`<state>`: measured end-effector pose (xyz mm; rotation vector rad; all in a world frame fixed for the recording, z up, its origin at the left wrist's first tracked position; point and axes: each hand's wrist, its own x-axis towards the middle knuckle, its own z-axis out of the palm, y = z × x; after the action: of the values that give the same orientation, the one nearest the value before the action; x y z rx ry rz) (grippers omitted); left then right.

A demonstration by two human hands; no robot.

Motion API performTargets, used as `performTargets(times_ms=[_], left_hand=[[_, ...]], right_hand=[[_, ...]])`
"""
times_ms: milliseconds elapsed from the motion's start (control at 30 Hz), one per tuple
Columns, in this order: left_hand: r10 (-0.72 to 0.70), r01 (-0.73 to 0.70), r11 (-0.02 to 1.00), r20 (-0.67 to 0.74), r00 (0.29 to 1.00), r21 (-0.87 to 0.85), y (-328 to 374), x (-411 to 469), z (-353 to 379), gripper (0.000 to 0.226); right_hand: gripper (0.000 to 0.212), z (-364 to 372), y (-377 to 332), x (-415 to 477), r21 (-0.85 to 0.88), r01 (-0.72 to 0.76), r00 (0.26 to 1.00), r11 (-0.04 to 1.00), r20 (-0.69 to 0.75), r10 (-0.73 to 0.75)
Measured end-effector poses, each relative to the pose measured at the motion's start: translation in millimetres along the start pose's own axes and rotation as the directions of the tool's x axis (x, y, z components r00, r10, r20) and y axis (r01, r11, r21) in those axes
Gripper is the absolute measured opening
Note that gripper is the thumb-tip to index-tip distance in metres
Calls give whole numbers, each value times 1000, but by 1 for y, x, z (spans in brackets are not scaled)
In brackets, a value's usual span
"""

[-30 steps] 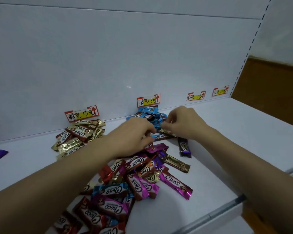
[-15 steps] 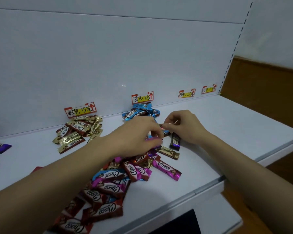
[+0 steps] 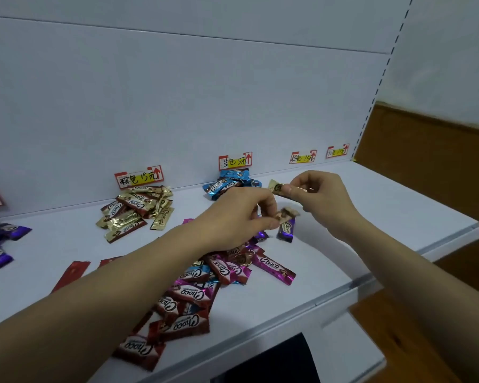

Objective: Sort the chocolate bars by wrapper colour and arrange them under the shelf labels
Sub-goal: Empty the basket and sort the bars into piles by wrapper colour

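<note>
Pinched a gold-wrapped chocolate bar (image 3: 275,187) in the right hand (image 3: 322,199), fingers (image 3: 288,189) clamped on one end, up off the shelf (image 3: 398,217) and just right of the blue pile (image 3: 227,185). Gripped a second bar (image 3: 287,213), gold and brown, in the left hand (image 3: 241,217), fingers curled tight round it, just below the first, the two bars apart. Saw the blue pile at the back edge under the blue label (image 3: 235,161), a gold pile (image 3: 137,211) further left under a second label (image 3: 138,176), and purple bars (image 3: 0,239) at the left edge. Found a mixed heap (image 3: 205,286) of pink, brown and blue wrappers near the front edge under the left forearm, one purple bar (image 3: 286,230) lying just beneath the hands, and red bars (image 3: 72,273) left of the heap.
</note>
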<state>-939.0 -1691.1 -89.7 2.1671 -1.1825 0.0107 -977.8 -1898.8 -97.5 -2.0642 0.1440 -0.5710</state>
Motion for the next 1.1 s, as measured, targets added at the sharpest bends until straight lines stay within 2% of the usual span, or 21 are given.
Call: performTargets(times_ms=[167,200,333,433,533,667,767,967,1033,1100], left_hand=[[-155,98,939,-151,976,-328,-10,-26,-30,8],[-204,128,924,-181,962,-361,-15,-34,-37,7],[-384,275,904,-342,857,-328,-55,-74,-70,12],[-496,423,868,-470,730,-259,-92,-103,-95,18],[-519,512,837,-580,628,-194,-118,-125,-106,13],[-562,566,796,-608,561,-214,-137,-131,-103,3],[-548,594,789,-619,563,-157,-145,-127,-98,6],[-505,665,745,-609,611,49,-154,-130,-97,18],[-451,644,754,-612,650,129,-153,-131,-100,19],[-402,584,792,-569,718,178,-146,-132,-102,15]], right_hand=[[1,19,-20,-7,81,-59,991,995,125,48],[4,27,-26,-8,74,-51,989,996,145,40],[11,67,-50,-7,55,12,978,998,205,-23],[10,108,-69,1,28,56,970,998,236,-61],[7,150,-88,18,-36,82,954,996,291,-68],[9,201,-103,39,-141,111,950,984,305,-64],[3,225,-108,46,-200,134,956,971,285,-73],[24,239,-98,52,-358,157,958,920,281,-54],[31,233,-95,51,-359,180,948,916,310,-65],[31,220,-96,47,-307,230,914,924,394,-97]])
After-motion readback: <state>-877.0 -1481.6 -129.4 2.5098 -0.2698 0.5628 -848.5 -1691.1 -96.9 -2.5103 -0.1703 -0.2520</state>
